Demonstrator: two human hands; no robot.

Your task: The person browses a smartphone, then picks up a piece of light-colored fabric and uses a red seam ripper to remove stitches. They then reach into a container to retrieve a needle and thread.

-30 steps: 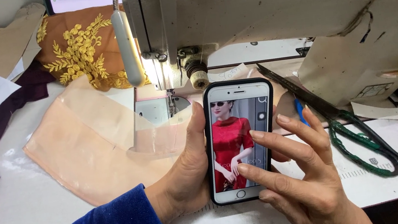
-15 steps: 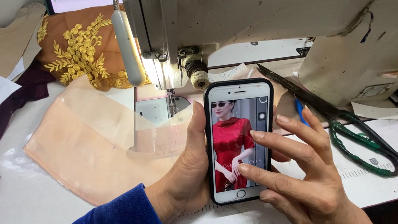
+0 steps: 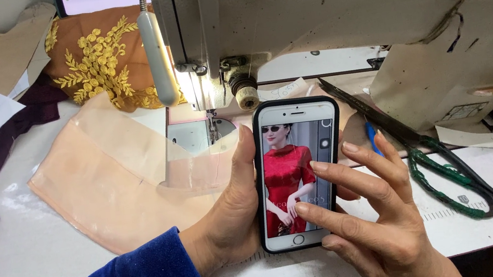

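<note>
The left hand (image 3: 232,222) clasps a slim white-framed glass-fronted phone (image 3: 298,173) upright near the front edge of the pale worktop (image 3: 42,264), long axis running away from the person. The right hand (image 3: 372,217), open and holding nothing, lies just right of it, two fingertips (image 3: 317,166) on the glossy screen. Sheer peach fabric (image 3: 108,187) lies left; black-bladed, green-handled shears (image 3: 445,176) right.

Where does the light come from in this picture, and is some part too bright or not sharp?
Head view: the brightest spot is a lit patch beneath the sewing machine near the needle, slightly overexposed; the phone screen glows but stays readable and sharp; the peach fabric shows soft sheen; hardly any blur is visible.
</note>
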